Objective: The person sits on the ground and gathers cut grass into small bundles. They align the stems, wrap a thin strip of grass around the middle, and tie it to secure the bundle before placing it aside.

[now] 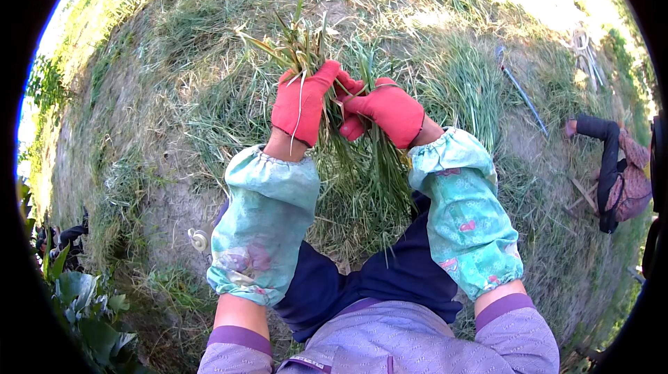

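My left hand [304, 105], in a red glove, grips a bundle of grass stalks [301, 50] whose cut, partly yellowed ends stick up above the fist. Close at its right, my right hand [389, 110], also gloved in red, is closed on a second bunch of green grass [383, 165] that hangs down between my forearms. The fingertips of both hands meet around a few blades that run across between the bunches. Inside the fists the stalks are hidden.
Loose cut grass [459, 87] covers the ground around me. A long blue-handled tool [524, 97] lies at the right. Beyond it sits another person [629, 175]. A pale round object [198, 239] is by my left knee; broad-leaved plants [78, 295] stand lower left.
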Action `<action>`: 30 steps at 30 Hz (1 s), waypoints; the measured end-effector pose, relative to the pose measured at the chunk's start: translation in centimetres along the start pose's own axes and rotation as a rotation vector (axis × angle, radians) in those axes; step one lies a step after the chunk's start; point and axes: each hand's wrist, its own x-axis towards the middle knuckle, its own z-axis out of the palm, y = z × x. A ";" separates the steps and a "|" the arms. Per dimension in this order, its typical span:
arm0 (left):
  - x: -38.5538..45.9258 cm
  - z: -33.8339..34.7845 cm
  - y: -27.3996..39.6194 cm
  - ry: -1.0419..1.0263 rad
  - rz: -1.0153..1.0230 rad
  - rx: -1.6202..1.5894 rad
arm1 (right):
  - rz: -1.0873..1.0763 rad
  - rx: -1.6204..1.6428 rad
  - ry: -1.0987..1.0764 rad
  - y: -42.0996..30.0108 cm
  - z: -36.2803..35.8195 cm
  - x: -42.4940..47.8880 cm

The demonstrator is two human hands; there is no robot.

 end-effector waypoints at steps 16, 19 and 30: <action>0.8 -10.3 3.7 0.390 0.247 -0.388 | -0.234 -0.057 0.639 -1.1 -4.8 -0.4; 1.0 -9.9 3.2 0.417 0.186 -0.410 | -0.202 -0.095 0.469 -1.6 -2.3 -0.8; 0.7 -6.2 2.4 0.161 -0.030 -0.346 | -0.141 -0.168 0.057 -0.2 3.4 0.6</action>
